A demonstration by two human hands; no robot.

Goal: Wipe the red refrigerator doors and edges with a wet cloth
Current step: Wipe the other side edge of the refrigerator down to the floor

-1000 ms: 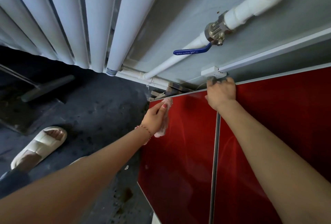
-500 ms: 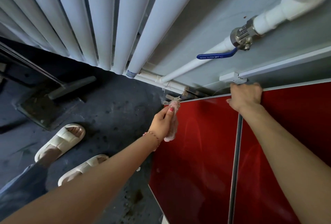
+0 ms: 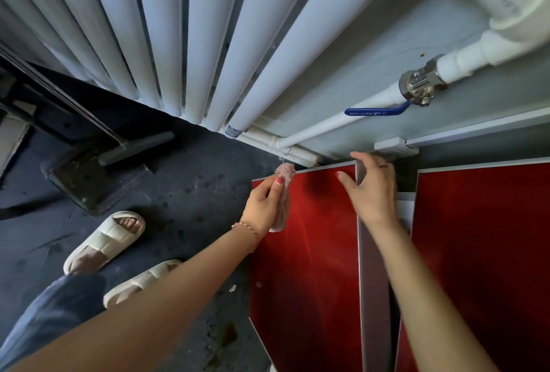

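The left red door [image 3: 303, 252] stands ajar, its grey edge [image 3: 373, 282] exposed beside the right door [image 3: 482, 252], a narrow gap between. The right hand [image 3: 370, 190] grips that edge at the top. The left hand [image 3: 265, 205] pinches a nubbly pink cloth [image 3: 286, 173] at the door's outer top corner, dark floor [image 3: 184, 193] open alongside.

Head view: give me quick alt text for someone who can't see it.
Seen from above, the left hand holds a pink cloth at the top corner of the left red refrigerator door, which the right hand grips by its grey edge, pulled open from the right door. A white radiator and a blue-handled valve line the wall.
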